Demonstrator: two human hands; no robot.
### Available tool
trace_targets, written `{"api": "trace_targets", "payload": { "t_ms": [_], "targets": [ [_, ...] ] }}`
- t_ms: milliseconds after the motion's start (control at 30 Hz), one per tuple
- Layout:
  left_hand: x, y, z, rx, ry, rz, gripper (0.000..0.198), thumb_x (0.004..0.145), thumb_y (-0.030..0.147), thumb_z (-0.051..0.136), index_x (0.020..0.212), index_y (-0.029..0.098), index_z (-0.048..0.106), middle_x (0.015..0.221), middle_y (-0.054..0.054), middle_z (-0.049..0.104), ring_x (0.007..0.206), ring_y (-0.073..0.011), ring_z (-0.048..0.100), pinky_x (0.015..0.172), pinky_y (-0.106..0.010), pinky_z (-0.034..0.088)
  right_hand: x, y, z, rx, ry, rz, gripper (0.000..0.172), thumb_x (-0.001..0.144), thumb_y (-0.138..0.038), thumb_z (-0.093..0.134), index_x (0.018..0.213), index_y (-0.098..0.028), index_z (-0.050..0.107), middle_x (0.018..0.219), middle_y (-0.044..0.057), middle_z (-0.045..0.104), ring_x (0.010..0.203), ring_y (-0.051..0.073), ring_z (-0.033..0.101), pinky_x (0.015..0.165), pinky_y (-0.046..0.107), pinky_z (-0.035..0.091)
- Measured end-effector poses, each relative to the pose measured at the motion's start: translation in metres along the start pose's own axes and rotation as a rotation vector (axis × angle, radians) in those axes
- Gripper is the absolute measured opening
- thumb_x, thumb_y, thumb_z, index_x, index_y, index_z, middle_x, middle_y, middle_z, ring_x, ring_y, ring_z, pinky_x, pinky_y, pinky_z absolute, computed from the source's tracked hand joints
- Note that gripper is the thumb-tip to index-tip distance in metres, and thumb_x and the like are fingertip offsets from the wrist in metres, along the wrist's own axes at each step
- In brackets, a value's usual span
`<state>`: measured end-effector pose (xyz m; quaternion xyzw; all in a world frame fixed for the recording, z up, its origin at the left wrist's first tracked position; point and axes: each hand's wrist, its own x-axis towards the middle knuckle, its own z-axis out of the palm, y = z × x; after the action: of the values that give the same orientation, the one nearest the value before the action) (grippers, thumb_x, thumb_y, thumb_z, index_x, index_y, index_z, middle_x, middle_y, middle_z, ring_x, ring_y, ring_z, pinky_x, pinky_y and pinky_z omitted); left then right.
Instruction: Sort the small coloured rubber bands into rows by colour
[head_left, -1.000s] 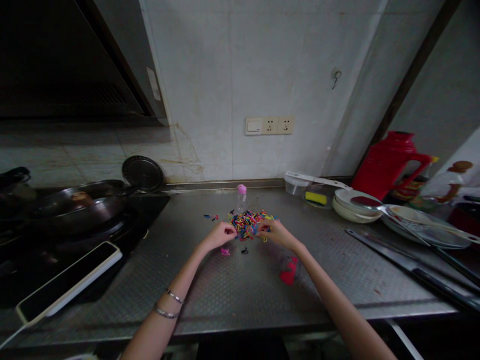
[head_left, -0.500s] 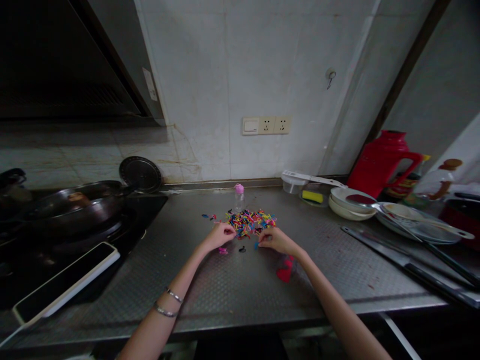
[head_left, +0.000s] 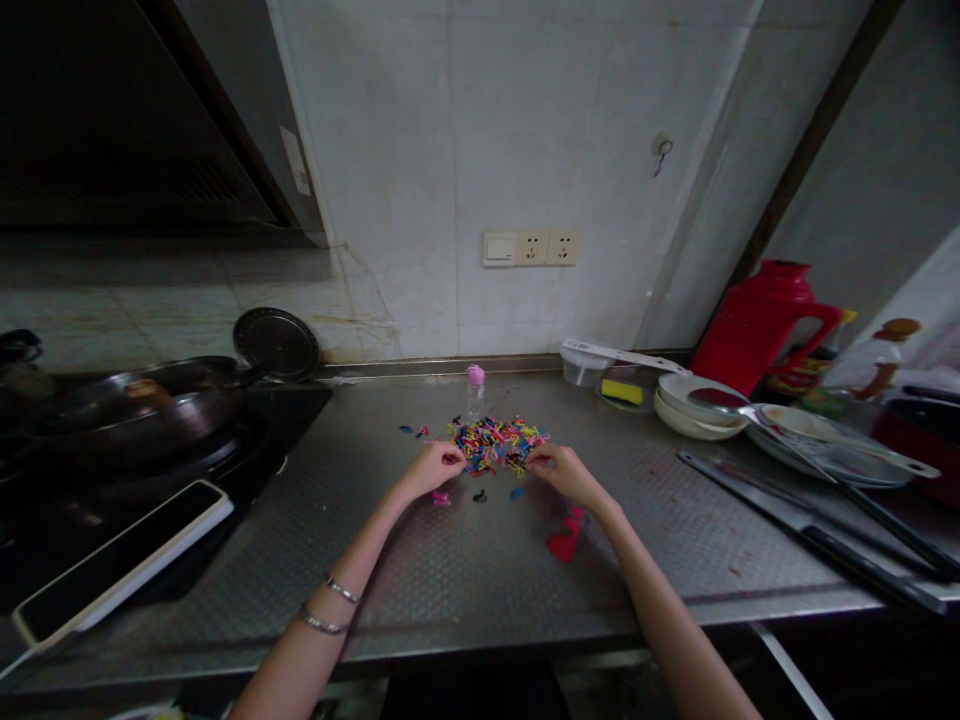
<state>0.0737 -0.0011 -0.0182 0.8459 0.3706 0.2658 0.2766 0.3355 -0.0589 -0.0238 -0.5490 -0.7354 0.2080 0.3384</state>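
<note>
A heap of small, thin, many-coloured pieces (head_left: 495, 440), which look like hair elastics, lies on the metal counter. At its left edge is my left hand (head_left: 433, 468), thumb and fingers pinched together. My right hand (head_left: 559, 472) pinches at the heap's right edge. Whatever either set of fingertips holds is too small to make out. In front of the heap lie separate little groups: pink pieces (head_left: 441, 497), black pieces (head_left: 480, 496) and blue pieces (head_left: 517, 493). Behind it stands a small clear bottle with a pink top (head_left: 475, 390). A red item (head_left: 564, 540) lies near my right wrist.
On the left are a phone-like device (head_left: 124, 565) and a pan (head_left: 142, 410) on the stove. To the right lie a knife (head_left: 757, 495), stacked bowls (head_left: 697, 415), a yellow sponge (head_left: 622, 391) and a red thermos jug (head_left: 757, 325). A few dark pieces (head_left: 409, 430) lie left of the heap.
My right hand has moved from the blue pieces up to the heap's right edge, leaving the blue pieces on the counter. My left hand stays at the heap's left edge.
</note>
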Motion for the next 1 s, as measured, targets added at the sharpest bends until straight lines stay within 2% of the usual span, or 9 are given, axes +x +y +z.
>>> {"api": "trace_targets", "payload": {
  "t_ms": [67, 233, 567, 833, 1000],
  "targets": [
    [0.0, -0.001, -0.005, -0.012, 0.026, -0.013, 0.019, 0.073, 0.022, 0.05, 0.074, 0.011, 0.066, 0.074, -0.005, 0.065, 0.066, -0.0122, 0.055, 0.063, -0.021, 0.041, 0.001, 0.002, 0.003, -0.087, 0.031, 0.01, 0.017, 0.072, -0.027, 0.051, 0.076, -0.018, 0.065, 0.077, 0.004, 0.064, 0.073, 0.015, 0.056, 0.07, 0.025, 0.041],
    [0.0, 0.001, -0.013, -0.009, 0.074, -0.056, 0.019, 0.072, 0.022, 0.05, 0.073, 0.011, 0.066, 0.071, -0.005, 0.065, 0.066, -0.0134, 0.056, 0.064, -0.023, 0.041, 0.0, 0.005, 0.011, -0.21, -0.02, 0.006, 0.018, 0.068, -0.033, 0.058, 0.079, -0.021, 0.064, 0.077, 0.002, 0.062, 0.069, 0.014, 0.054, 0.063, 0.023, 0.039],
    [-0.001, 0.0, -0.002, 0.002, 0.061, -0.018, 0.02, 0.073, 0.023, 0.051, 0.074, 0.012, 0.066, 0.074, -0.005, 0.065, 0.067, -0.0131, 0.056, 0.066, -0.023, 0.041, 0.002, 0.012, 0.015, -0.165, -0.071, -0.08, 0.015, 0.074, -0.02, 0.049, 0.078, -0.019, 0.063, 0.079, 0.003, 0.061, 0.07, 0.013, 0.054, 0.066, 0.022, 0.04],
    [0.01, 0.006, 0.01, 0.06, -0.016, -0.004, 0.018, 0.071, 0.022, 0.051, 0.074, 0.012, 0.066, 0.073, -0.003, 0.065, 0.066, -0.0123, 0.055, 0.064, -0.021, 0.04, -0.001, 0.011, -0.014, -0.056, -0.043, -0.087, 0.014, 0.07, -0.019, 0.051, 0.07, -0.016, 0.064, 0.074, 0.003, 0.061, 0.068, 0.012, 0.053, 0.065, 0.021, 0.04],
    [0.03, 0.016, 0.017, 0.114, -0.115, 0.034, 0.016, 0.07, 0.02, 0.053, 0.074, 0.014, 0.067, 0.073, -0.002, 0.065, 0.065, -0.0118, 0.055, 0.062, -0.02, 0.038, -0.005, 0.018, -0.021, -0.048, -0.17, -0.028, 0.01, 0.064, -0.018, 0.056, 0.063, -0.016, 0.066, 0.069, 0.002, 0.061, 0.065, 0.011, 0.052, 0.06, 0.02, 0.039]
  ]
}}
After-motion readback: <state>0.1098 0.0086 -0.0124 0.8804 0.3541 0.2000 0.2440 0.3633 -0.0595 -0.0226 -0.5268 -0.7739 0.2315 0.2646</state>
